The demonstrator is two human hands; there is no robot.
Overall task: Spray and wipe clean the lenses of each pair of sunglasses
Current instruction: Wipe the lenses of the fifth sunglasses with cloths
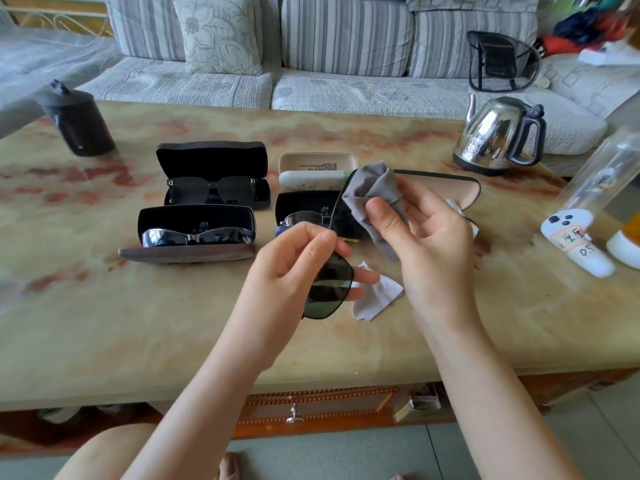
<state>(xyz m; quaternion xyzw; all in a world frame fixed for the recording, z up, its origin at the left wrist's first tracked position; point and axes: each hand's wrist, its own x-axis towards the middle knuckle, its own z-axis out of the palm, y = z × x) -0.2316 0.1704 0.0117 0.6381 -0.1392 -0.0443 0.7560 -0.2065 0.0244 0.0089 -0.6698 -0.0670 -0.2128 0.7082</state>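
I hold a pair of dark green-lensed sunglasses (329, 289) upright over the table. My left hand (294, 268) pinches the near lens at its edge. My right hand (426, 233) pinches a grey cloth (375, 195) round the far lens, which the cloth partly hides. Two more pairs lie in open black cases to the left: a black pair (213, 190) and a silver-framed pair (197, 235). Another pair (301, 218) sits in an open case behind my left hand.
A white cloth (375, 296) lies on the marble table (138, 323) under my hands. Also here: a beige open case (446, 188), a white case (317, 173), a steel kettle (498, 136), a black jug (78, 119), a clear bottle (588, 206). A sofa stands behind.
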